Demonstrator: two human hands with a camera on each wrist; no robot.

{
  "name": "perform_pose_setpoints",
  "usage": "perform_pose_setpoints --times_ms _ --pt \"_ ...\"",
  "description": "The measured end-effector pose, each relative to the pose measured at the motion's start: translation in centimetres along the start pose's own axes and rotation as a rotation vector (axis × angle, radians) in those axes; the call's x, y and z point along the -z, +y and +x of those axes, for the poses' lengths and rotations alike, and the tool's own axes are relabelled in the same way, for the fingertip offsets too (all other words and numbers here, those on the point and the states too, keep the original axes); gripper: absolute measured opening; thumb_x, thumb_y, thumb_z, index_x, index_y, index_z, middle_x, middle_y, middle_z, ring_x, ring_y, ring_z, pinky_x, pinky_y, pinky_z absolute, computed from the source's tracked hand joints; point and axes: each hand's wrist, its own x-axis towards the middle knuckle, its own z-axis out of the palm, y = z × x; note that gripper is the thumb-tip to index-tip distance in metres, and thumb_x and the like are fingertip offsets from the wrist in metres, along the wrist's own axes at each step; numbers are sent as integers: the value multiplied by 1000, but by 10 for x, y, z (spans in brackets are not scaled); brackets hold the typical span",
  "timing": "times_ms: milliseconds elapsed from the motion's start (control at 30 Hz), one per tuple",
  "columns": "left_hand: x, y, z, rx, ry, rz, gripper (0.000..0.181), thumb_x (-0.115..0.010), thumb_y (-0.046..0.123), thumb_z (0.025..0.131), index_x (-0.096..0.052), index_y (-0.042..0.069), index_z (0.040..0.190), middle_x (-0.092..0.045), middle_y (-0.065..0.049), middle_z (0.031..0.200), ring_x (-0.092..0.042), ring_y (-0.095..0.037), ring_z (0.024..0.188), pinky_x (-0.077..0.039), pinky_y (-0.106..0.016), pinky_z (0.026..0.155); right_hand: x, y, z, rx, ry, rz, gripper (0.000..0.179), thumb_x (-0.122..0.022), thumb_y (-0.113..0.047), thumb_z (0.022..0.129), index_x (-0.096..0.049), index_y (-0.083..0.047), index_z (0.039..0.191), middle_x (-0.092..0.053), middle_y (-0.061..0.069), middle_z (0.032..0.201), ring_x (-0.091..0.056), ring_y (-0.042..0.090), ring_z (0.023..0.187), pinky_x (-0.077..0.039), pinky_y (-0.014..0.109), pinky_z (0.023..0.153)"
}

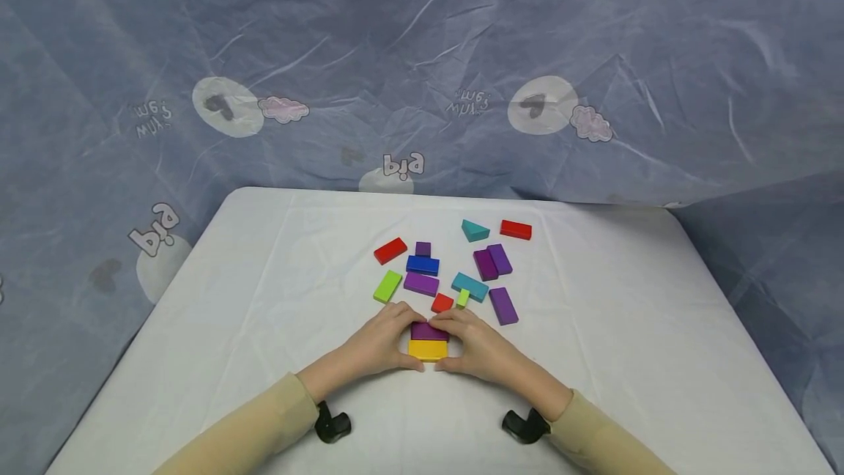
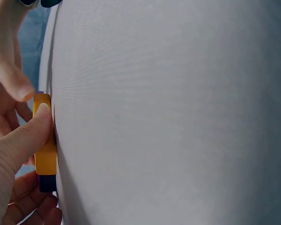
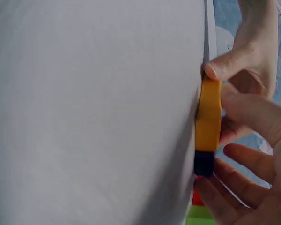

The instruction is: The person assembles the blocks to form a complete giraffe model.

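A yellow block (image 1: 428, 350) lies flat against a dark purple block (image 1: 429, 331) on the table, long sides together, yellow nearer the person. From the left, the left hand (image 1: 390, 339) grips the pair, its thumb against the yellow block's front and its fingers around the far side. The right hand (image 1: 480, 345) mirrors it from the right, thumb at the yellow block's near edge and fingers by the purple one. In the left wrist view, the left thumb (image 2: 40, 119) presses on the yellow block.
Beyond the hands lie a small red block (image 1: 442, 303), a small lime block (image 1: 463, 298), a teal block (image 1: 470, 286) and a purple block (image 1: 421, 284). A blue block (image 1: 423, 264), a green block (image 1: 387, 286) and several others are scattered farther back on the white table (image 1: 264, 299).
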Motion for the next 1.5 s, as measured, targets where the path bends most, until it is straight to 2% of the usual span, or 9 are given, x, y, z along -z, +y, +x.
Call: perform_pose_setpoints --times_ms 200,333,433,533,700,833,1067,1333,1500 --pt "-1 1 -1 26 -22 -12 66 -86 43 73 -61 14 127 -59 2 116 -52 -13 109 -51 -30 98 28 14 0 -30 230 43 26 -80 -21 82 -74 -13 106 -68 1 103 -63 19 95 -58 37 83" --pt "-1 2 -1 37 -32 -21 66 -86 42 73 -61 14 127 -59 2 117 -52 -14 110 -51 -31 100 47 37 1 -219 342 -1 21 -77 -18 85 -73 -7 103 -66 10 99 -62 26 90 -58 42 80" --pt "-1 2 -1 42 -39 -27 65 -86 42 73 -60 14 126 -59 2 117 -52 -14 110 -51 -31 99 52 53 -1 -389 301 -43 33 -75 -24 87 -68 -3 110 -62 13 102 -60 28 92 -56 43 81" --pt "-1 2 -1 47 -42 -30 66 -86 43 73 -60 15 126 -59 3 117 -52 -13 110 -51 -31 99 49 63 -2 -484 227 -35 47 -77 -32 85 -63 1 116 -58 14 99 -54 25 88 -53 38 76" --pt "0 2 -1 51 -35 -34 66 -86 43 73 -60 15 127 -59 3 117 -52 -13 111 -51 -31 100 43 66 0 -533 196 -7 56 -81 -35 80 -58 3 115 -56 11 91 -51 22 80 -46 29 66" --pt "2 3 0 49 -29 -33 66 -87 42 72 -60 15 127 -59 3 117 -52 -13 111 -51 -31 99 43 63 2 -553 184 -2 53 -81 -31 81 -59 4 114 -57 10 87 -52 22 79 -47 30 67" --pt "3 3 0 63 -36 -30 67 -87 42 72 -60 15 127 -59 3 117 -52 -13 110 -51 -30 98 43 53 -7 -520 116 -29 43 -81 -25 80 -66 1 110 -62 9 91 -56 20 81 -53 37 74" --pt "2 2 1 57 -36 -28 66 -86 43 72 -60 15 127 -60 3 118 -53 -13 110 -51 -30 99 33 28 -19 -312 22 -119 34 -85 -21 75 -72 -9 105 -63 -2 88 -56 11 80 -56 32 76" --pt "1 0 2 55 -30 -22 67 -86 44 72 -61 15 127 -60 3 118 -53 -13 111 -51 -30 99 24 14 -22 -208 -23 -144 31 -86 -19 74 -74 -14 103 -66 -4 94 -58 11 88 -58 34 83"
